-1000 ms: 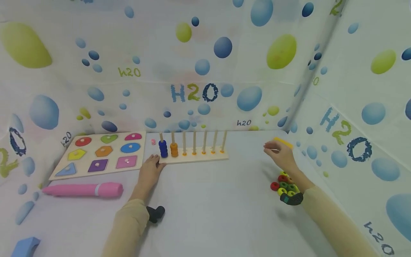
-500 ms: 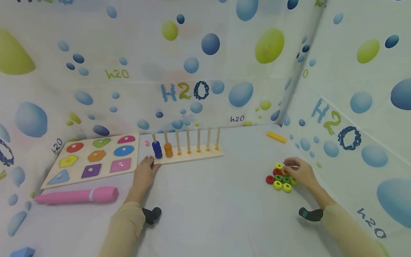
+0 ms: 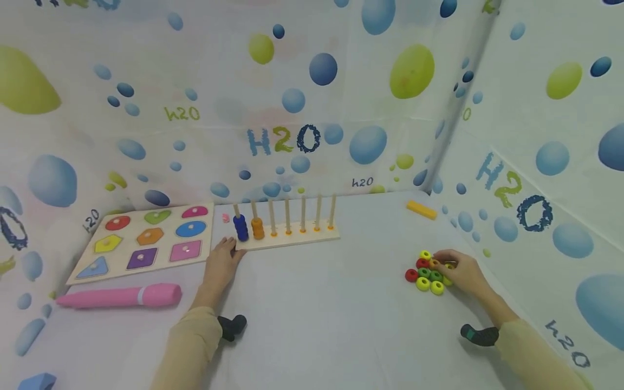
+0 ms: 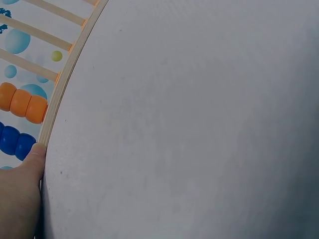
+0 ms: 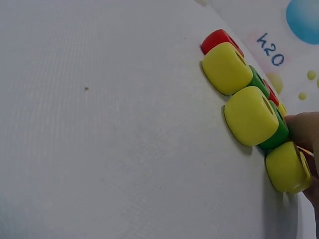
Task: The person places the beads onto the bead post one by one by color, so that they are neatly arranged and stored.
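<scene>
A wooden peg rack [image 3: 292,238] stands at the back of the table, with blue beads [image 3: 241,227] and orange beads [image 3: 258,228] on its two leftmost pegs. My left hand [image 3: 221,260] lies flat on the table, its thumb [image 4: 22,194] touching the rack's left end [image 4: 70,69] beside the blue beads [image 4: 12,142]. A cluster of red, green and yellow beads [image 3: 424,273] lies at the right. My right hand [image 3: 458,268] is curled over its far side. In the right wrist view its fingertips [image 5: 304,132] pinch a yellow bead [image 5: 286,167] at the end of the row.
A shape puzzle board [image 3: 146,238] lies left of the rack, with a pink tube [image 3: 122,296] in front of it. A yellow block [image 3: 421,209] sits by the right wall, a blue block [image 3: 36,382] at the near left corner. Printed cloth walls close in the back and right.
My right hand came back from near the yellow block and down onto the bead cluster. My left hand stayed at the rack's end.
</scene>
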Available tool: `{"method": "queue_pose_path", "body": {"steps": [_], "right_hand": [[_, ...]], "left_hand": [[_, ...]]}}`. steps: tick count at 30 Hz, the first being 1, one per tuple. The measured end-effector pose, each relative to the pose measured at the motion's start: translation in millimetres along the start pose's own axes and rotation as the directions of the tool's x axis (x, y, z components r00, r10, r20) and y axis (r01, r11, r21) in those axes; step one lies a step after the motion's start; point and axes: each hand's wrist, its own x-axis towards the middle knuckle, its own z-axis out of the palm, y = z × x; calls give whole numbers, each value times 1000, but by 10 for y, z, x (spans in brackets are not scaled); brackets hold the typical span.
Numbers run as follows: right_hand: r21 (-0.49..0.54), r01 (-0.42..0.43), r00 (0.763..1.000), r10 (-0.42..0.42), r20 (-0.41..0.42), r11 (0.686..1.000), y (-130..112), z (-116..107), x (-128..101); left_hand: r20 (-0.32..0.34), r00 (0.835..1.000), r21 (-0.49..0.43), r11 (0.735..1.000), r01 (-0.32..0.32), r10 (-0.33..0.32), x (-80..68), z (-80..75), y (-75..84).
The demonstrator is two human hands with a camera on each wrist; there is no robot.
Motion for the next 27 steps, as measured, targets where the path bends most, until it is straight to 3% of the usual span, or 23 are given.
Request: {"method": "queue_pose_path", "body": {"steps": [5, 9, 19, 24, 27], "right_hand": [[35, -73, 997, 73, 26, 997, -43, -16, 30], [51, -113, 994, 113, -4, 992, -114, -33, 66], [161, 1, 990, 22, -138, 987, -386, 5, 353], [251, 67, 989, -31, -145, 966, -712, 149, 634], [311, 112, 989, -74, -131, 944, -1025, 247, 774]], "left_hand": [[-7, 1000, 7, 1000, 9, -9, -40, -5, -41], [-2, 1000, -1, 1000, 4, -4, -26, 1, -39], [-18, 1000, 3, 1000, -17, 17, 74, 63, 37], [-25, 1000, 6, 1000, -11, 11, 68, 51, 32], [-24, 1000, 17, 1000, -4, 5, 35, 43, -4]]}}
